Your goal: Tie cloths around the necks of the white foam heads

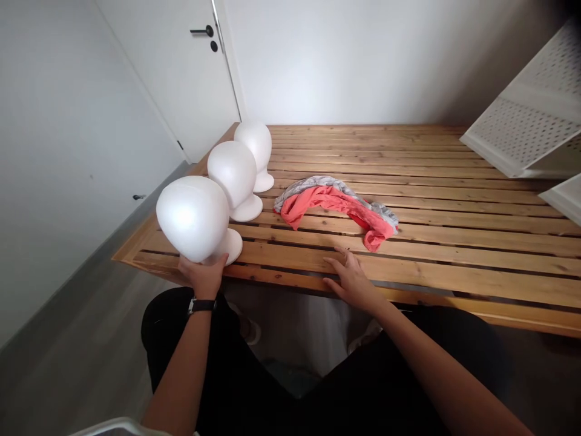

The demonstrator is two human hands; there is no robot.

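Three white foam mannequin heads stand in a row along the left side of a slatted wooden table (pixel 431 242). My left hand (pixel 203 275) grips the nearest foam head (pixel 193 217) from below at its neck, near the table's front left corner. The middle head (pixel 232 175) and the far head (pixel 254 145) stand behind it. My right hand (pixel 351 280) lies flat on the table's front slats, fingers spread, holding nothing. Just beyond its fingertips lies a red cloth (pixel 338 212) bunched together with a grey patterned cloth (pixel 318 183).
A white perforated shelf unit (pixel 526 115) leans over the table's far right corner. A white door (pixel 177 72) with a black handle stands at the back left. My legs in dark clothing are below the table's front edge.
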